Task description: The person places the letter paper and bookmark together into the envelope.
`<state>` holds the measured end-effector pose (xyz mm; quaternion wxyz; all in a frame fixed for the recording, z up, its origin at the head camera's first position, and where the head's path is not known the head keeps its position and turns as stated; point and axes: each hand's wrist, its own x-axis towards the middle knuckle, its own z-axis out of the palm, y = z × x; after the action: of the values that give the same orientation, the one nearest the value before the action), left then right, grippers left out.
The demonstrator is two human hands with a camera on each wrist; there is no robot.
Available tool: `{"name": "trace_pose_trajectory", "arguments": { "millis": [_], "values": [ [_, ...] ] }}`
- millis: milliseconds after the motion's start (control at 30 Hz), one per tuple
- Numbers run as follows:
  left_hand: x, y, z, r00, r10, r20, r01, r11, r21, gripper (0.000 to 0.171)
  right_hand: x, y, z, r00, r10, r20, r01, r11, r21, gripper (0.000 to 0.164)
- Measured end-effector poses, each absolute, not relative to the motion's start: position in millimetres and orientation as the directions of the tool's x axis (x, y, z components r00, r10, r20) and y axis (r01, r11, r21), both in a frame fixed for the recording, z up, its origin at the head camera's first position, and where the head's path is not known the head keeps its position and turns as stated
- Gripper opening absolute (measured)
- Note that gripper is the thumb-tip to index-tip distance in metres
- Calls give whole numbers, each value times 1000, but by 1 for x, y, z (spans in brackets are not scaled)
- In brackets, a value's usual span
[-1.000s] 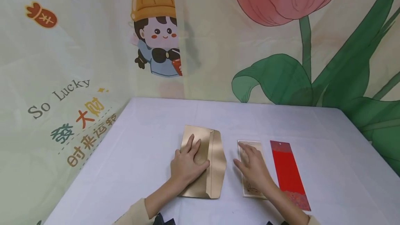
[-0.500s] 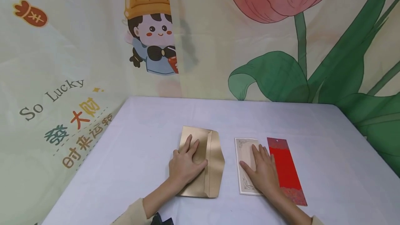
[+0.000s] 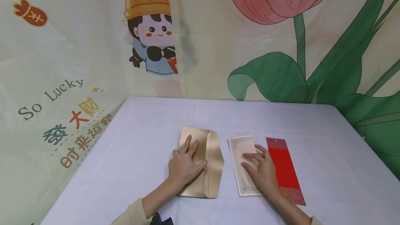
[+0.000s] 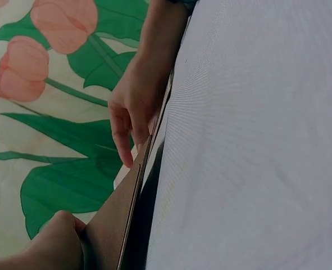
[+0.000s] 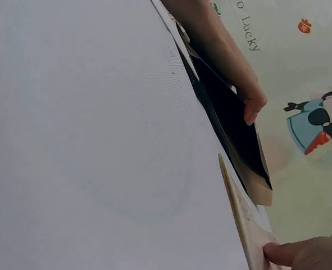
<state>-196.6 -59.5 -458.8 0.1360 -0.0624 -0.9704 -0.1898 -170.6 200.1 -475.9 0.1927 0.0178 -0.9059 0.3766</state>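
Note:
My left hand rests with spread fingers on a gold envelope, its flap opened out to the right. Just right of it lies a cream card with scrollwork corners, tilted a little to the left at its top. My right hand touches the card's face with thumb and bent fingers, covering its right side. In the right wrist view the thumb presses on the pale card. The left wrist view shows the envelope edge-on beside the left hand.
A long red strip with patterned ends and a small hole at its top lies right of the card. All sit on a white-covered table. A printed backdrop with cartoon and tulip stands behind. A dark object shows at the front edge.
My right hand has come down onto the cream card, and its fingers have bent. The card's top has shifted left. My left hand has stayed on the envelope.

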Motion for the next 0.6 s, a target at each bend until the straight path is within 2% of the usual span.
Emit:
{"name": "trace_pose_trajectory", "arguments": {
  "millis": [100, 200, 333, 467, 600],
  "values": [
    [-196, -61, -459, -956, 70, 286, 172, 921, 351, 70, -171, 202, -473, -957, 126, 263, -129, 626, -769, 23],
    [-195, -62, -460, -956, 73, 286, 174, 921, 349, 70, -172, 205, -469, -981, 121, 154, -60, 565, -823, 20],
    [-196, -62, -461, -954, 80, 289, 184, 918, 352, 70, -173, 204, -462, -993, 119, 25, 39, 510, -859, 26],
    [-197, -61, -461, -951, 85, 297, 193, 915, 355, 71, -177, 196, -451, -986, 116, -120, 156, 380, -912, 36],
    [-196, -59, -460, -953, 81, 292, 187, 917, 353, 71, -183, 181, -439, -982, 34, -183, 186, 276, -943, 43]
  ]
}}
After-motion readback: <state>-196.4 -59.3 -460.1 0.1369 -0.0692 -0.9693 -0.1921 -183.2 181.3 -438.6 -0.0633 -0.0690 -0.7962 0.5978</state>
